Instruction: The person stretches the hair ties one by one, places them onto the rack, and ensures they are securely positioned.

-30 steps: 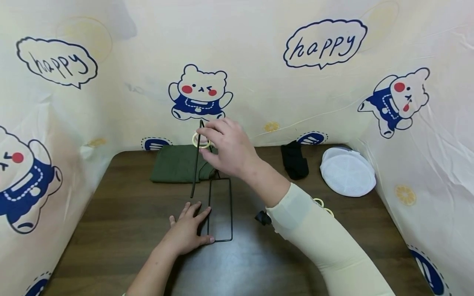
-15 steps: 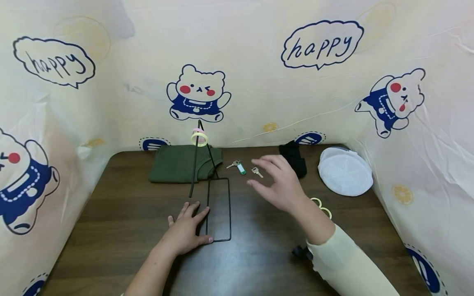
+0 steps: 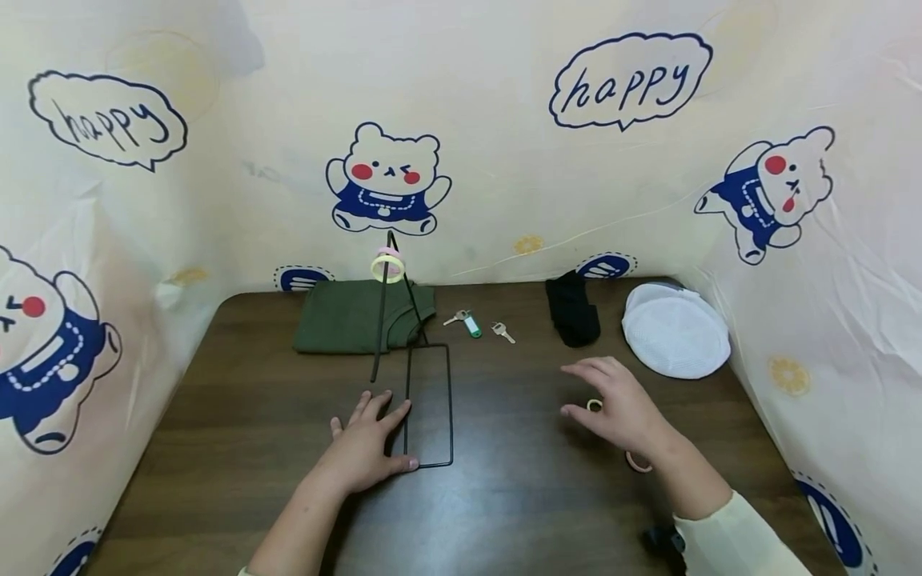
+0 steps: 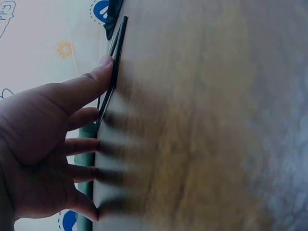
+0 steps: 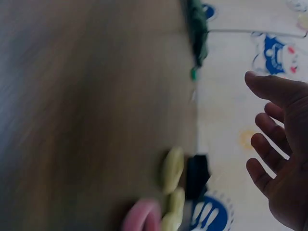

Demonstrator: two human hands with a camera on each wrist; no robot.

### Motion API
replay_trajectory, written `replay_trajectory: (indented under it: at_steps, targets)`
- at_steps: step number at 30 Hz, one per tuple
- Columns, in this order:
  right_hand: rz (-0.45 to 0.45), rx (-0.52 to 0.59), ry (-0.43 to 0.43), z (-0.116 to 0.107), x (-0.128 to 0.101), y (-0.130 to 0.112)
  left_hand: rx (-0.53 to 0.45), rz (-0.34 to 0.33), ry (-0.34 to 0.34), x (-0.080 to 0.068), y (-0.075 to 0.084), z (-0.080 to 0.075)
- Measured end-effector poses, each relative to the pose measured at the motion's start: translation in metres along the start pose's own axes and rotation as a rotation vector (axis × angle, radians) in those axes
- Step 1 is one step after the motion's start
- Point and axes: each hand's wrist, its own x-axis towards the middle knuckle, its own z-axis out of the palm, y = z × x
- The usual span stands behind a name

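My left hand [image 3: 366,448] lies spread on the table, fingers straight. Its thumb rests on the near corner of the black wire stand's base [image 3: 450,416]; a fingertip touches the base's left side. From the stand's upper end hang a yellow ring [image 3: 387,270] and a pink ring behind it. My right hand [image 3: 621,406] hovers at the right, fingers parted and holding nothing. Below it on the table lie a yellow ring [image 3: 594,405] and a pink ring [image 3: 638,462], partly hidden by hand and wrist. In the right wrist view, several yellow rings [image 5: 173,171] sit beside the pink ring [image 5: 143,214].
Folded green cloth [image 3: 338,320] lies behind the stand. Keys with a green tag [image 3: 471,324] and a single key [image 3: 503,333] are at its right. Farther right are a black sock-like cloth [image 3: 573,312] and a white mesh cap [image 3: 675,332]. Printed curtain surrounds the table.
My right hand has left the rings at the stand's upper end and swung right and nearer, over the loose rings. The keys have come into sight. The left hand has stayed put.
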Motion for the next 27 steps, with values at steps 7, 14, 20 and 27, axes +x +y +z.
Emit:
replay_trajectory:
  at_steps: [7, 14, 20, 27]
  targets:
    - [0.098, -0.105, -0.153, 0.003, -0.017, 0.029, -0.001, -0.008, -0.009, 0.000, -0.001, 0.001]
    - [0.194, -0.199, -0.258, 0.002, -0.028, 0.038, -0.004, -0.003, 0.002, -0.001, -0.001, -0.001]
    - [0.206, -0.195, -0.266, 0.002, -0.029, 0.040, -0.006, -0.005, 0.006, -0.001, -0.001, -0.001]
    - [0.113, -0.124, -0.174, 0.001, -0.025, 0.036, -0.011, 0.000, 0.005, -0.001, 0.000, -0.001]
